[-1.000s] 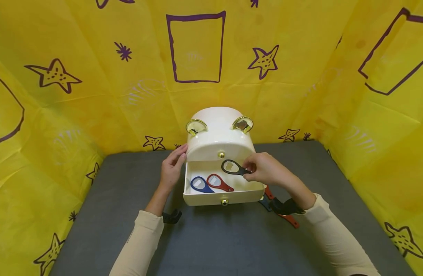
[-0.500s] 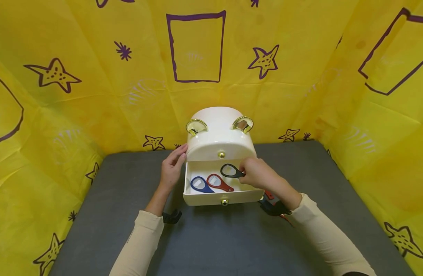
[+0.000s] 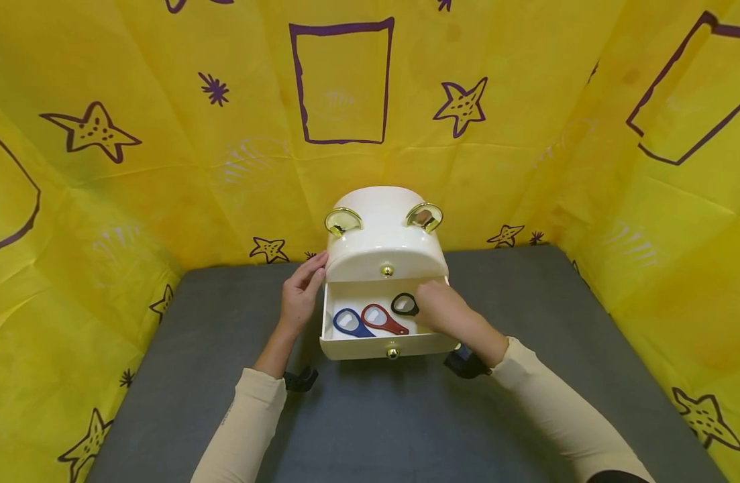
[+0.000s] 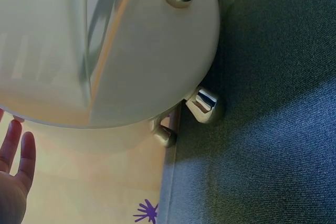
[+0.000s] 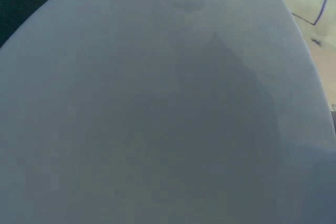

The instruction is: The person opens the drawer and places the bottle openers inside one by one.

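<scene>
Grip first: what do you have?

Right hand [image 3: 445, 308] curls over the handle end of the black magnifier [image 3: 404, 304], holding it inside the pulled-out drawer [image 3: 354, 348]; fingertips hidden. Left hand [image 3: 299, 295] loosely extended, fingertips touching the side of the white cabinet [image 3: 382, 235].

Drawer contents?

Blue magnifier [image 3: 347, 320] and red magnifier [image 3: 377, 316] lying flat, side by side, near the front wall. Black one right of the red, slightly farther back; whether it touches the drawer floor, I can't tell.

Materials?

Cabinet glossy, round-topped, with shiny gold ears [image 3: 424, 216] and round gold knobs [image 3: 392, 353]. Desk [image 3: 370, 416] grey, finely woven. Backdrop [image 3: 164, 174] creased yellow fabric, purple starfish outlines [image 3: 463, 107].
</scene>
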Action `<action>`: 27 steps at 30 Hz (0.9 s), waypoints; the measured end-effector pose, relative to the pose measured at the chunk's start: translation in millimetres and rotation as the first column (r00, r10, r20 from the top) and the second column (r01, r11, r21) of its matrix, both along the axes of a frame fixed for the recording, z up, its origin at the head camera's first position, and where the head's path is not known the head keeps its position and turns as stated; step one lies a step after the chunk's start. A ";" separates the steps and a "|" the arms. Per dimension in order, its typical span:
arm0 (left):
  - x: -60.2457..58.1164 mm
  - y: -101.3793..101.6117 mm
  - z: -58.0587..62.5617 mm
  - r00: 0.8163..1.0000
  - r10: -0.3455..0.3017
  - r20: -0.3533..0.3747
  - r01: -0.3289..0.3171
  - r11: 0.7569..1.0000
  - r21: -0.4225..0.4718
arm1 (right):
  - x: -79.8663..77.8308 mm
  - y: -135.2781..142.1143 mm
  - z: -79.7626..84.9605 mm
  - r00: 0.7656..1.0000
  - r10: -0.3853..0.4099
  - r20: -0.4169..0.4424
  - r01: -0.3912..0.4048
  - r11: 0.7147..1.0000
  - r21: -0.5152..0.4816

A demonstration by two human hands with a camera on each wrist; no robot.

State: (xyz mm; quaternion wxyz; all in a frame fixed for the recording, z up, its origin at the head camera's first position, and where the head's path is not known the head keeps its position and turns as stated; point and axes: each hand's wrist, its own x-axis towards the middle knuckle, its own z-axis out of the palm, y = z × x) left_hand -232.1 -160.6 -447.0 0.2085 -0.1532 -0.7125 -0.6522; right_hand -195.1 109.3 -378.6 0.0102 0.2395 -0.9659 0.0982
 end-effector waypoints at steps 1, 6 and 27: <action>0.0 0.1 0.1 1.000 -0.002 -0.005 0.002 1.000 -0.001 | 0.1 -0.6 -0.6 1.000 -0.003 0.009 0.003 1.000 0.003; -0.5 0.5 1.4 1.000 -0.004 -0.012 0.004 1.000 -0.007 | 1.0 -0.2 -2.8 1.000 -0.006 -0.006 0.006 1.000 0.001; 8.2 2.5 11.6 1.000 0.013 0.025 -0.013 1.000 -0.018 | 41.4 45.0 19.7 0.920 0.276 0.279 -0.089 0.839 -0.537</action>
